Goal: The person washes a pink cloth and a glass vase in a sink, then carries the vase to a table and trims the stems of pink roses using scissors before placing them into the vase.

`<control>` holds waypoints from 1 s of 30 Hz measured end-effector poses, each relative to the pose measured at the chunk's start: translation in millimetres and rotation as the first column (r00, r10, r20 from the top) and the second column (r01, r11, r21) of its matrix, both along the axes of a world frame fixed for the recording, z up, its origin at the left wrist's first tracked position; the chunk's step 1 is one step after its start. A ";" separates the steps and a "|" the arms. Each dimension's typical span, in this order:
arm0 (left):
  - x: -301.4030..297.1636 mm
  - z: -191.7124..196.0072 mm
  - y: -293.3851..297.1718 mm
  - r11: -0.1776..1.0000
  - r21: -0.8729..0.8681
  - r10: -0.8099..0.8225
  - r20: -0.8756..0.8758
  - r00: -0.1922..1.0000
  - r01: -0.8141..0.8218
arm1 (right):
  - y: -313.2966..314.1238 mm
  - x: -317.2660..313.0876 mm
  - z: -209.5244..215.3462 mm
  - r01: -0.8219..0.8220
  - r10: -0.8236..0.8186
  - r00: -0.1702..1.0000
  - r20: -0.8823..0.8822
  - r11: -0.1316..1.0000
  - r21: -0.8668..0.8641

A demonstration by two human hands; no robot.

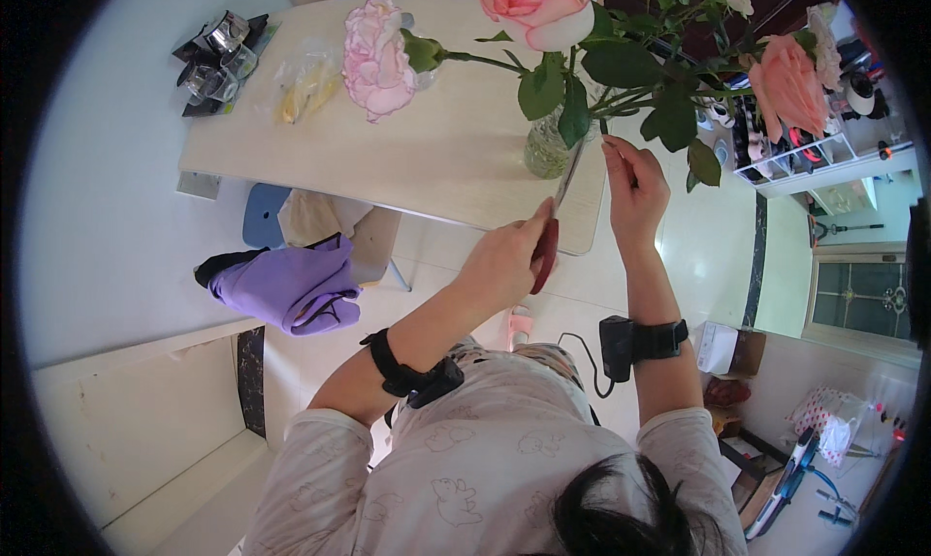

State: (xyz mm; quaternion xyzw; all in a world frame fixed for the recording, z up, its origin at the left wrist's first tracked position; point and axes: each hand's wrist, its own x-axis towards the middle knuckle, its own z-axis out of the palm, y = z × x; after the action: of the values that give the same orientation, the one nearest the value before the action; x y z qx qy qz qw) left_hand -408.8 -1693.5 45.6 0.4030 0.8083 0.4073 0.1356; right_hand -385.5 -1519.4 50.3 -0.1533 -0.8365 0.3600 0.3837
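Note:
My left hand (504,265) is closed round the dark red handles of a pair of scissors (547,257), whose blades point up toward the flower stems. To its right, my right hand (635,183) pinches a green flower stem (604,127) between thumb and fingers, just beside the scissor tips. A clear textured glass vase (548,151) stands on the table behind the blades, holding several stems. From it spread a pale pink carnation (376,60), a pink-and-white rose (543,8) and a salmon rose (787,86) among dark green leaves. Which flower the pinched stem belongs to is hidden.
The pale table (320,158) runs across the front, with a clear bag of yellow items (312,86) and a tray of glassware (215,62) at its far left. Purple clothing (291,285) lies on a chair below it. A shoe rack (805,149) stands at right.

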 end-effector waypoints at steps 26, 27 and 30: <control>-92.2 95.9 0.1 0.860 -0.319 -0.146 0.596 0.789 0.399 | 3.9 -2.4 -28.6 -0.204 0.060 0.970 -0.234 0.722 -0.662; -93.2 95.5 -0.7 0.873 -0.293 -0.151 0.596 0.789 0.389 | 3.5 -2.2 -28.2 -0.206 0.061 0.969 -0.240 0.734 -0.647; -97.8 92.9 -2.8 0.853 -0.332 -0.108 0.641 0.760 0.402 | 3.0 -1.3 -26.9 -0.226 0.038 0.963 -0.266 0.651 -0.725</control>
State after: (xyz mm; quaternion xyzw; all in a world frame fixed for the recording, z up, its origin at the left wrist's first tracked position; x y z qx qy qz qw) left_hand -506.6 -1696.3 138.5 0.3192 0.7296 0.2915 0.5300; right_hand -386.7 -1516.4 23.4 -0.1937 -0.5733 0.7143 0.3517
